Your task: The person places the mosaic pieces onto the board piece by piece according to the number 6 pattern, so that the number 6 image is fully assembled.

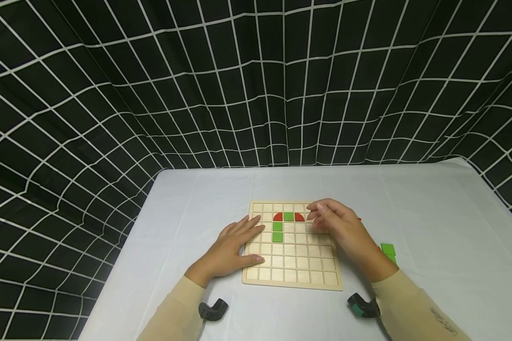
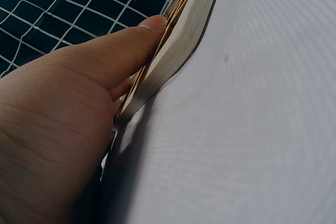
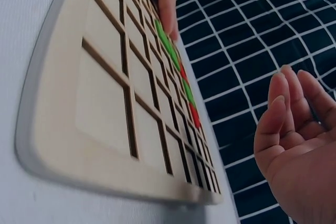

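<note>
A wooden grid board (image 1: 291, 278) lies on the white tablecloth. In its upper part sit a red quarter-round tile (image 1: 278, 217), a green square tile (image 1: 288, 216) and another red quarter-round tile (image 1: 299, 217) in one row. Two more green tiles (image 1: 278, 231) run down below the left red one. My left hand (image 1: 233, 247) rests on the board's left edge, fingers spread and thumb on the lower squares. Above the board's upper right corner, my right hand (image 1: 340, 226) hovers with loosely bent fingers; the right wrist view shows nothing between its fingertips (image 3: 277, 103).
Green tiles (image 1: 388, 249) lie on the table right of the board, partly hidden by the right forearm. A bit of red (image 1: 360, 219) shows beside the right hand. Black devices (image 1: 213, 310) sit at both wrists. A dark curtain with white grid lines (image 1: 239, 85) surrounds the table.
</note>
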`<state>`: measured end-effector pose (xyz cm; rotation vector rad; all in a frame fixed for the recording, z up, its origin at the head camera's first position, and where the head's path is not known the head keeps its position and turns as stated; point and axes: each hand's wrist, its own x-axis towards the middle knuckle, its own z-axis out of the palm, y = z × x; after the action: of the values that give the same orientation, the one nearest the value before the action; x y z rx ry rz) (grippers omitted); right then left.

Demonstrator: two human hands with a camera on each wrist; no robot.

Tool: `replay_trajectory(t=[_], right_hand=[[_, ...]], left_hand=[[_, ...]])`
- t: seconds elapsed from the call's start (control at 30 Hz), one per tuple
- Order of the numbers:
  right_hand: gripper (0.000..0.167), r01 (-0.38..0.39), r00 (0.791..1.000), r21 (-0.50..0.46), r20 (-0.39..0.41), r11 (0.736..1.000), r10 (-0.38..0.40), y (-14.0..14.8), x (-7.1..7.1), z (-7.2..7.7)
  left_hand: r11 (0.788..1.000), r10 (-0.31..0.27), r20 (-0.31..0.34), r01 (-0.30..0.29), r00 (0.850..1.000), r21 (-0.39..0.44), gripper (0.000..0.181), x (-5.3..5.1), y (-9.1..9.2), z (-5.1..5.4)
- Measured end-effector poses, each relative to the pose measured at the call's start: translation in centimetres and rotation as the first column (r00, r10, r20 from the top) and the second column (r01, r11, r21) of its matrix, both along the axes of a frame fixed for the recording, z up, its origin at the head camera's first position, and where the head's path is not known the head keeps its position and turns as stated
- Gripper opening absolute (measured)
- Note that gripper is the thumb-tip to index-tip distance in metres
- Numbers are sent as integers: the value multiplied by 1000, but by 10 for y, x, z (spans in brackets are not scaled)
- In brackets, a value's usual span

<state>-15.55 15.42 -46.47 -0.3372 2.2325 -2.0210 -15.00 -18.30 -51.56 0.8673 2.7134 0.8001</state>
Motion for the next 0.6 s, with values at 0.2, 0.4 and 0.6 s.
replay_trajectory(t=[0.2,0.4,0.6], right_hand=[[42,13,1000,4,-22,1000,-13,11,1,-1],[43,33,997,55,-74,998,-29,23,1,-1],[43,66,995,92,-86,994,-58,36,3,0]], left_hand=[[1000,5,5,-5,1000,-1,86,0,0,0],[1000,0,4,0,1000,1,86,0,0,0],[1000,-3,1,3,1000,11,86,0,-1,0]])
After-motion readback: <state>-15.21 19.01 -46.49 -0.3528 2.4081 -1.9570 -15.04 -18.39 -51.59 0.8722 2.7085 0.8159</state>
